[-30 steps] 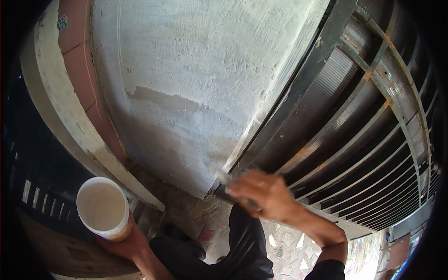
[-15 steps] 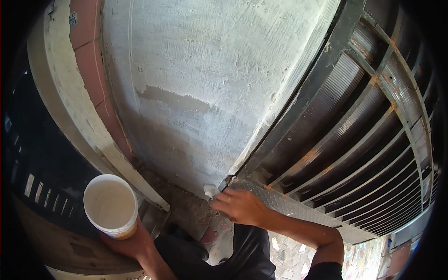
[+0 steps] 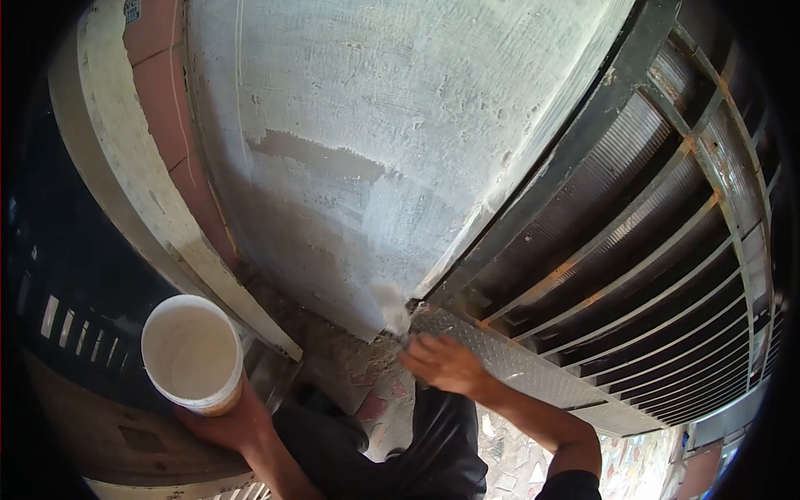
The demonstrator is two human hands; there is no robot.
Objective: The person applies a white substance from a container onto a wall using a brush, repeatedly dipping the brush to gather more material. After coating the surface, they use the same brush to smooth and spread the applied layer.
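My left hand (image 3: 229, 421) grips a white plastic bucket (image 3: 233, 387) from below and the side, at the lower left. Its open top faces me, and the inside looks off-white. In my right hand (image 3: 446, 364), the fingers are closed around a paintbrush (image 3: 392, 307), whose pale head is smeared by motion. The brush head is against or very near the bottom right corner of the whitish wall (image 3: 333, 83); contact is hard to judge. Most of the handle is hidden by my fingers. A darker grey patch (image 3: 317, 156) shows across the middle of the wall.
A dark metal gate (image 3: 621, 221) with rusty bars rises on the right, above a textured metal plate (image 3: 483, 346). Pink tiles (image 3: 158, 108) and a cream post edge (image 3: 125, 150) border the left. My legs (image 3: 442, 433) are below, over a broken-tile floor (image 3: 508, 458).
My right hand has shifted slightly right and up, and the brush head has swung upward along the wall's lower corner. The bucket sits slightly higher and further left in view.
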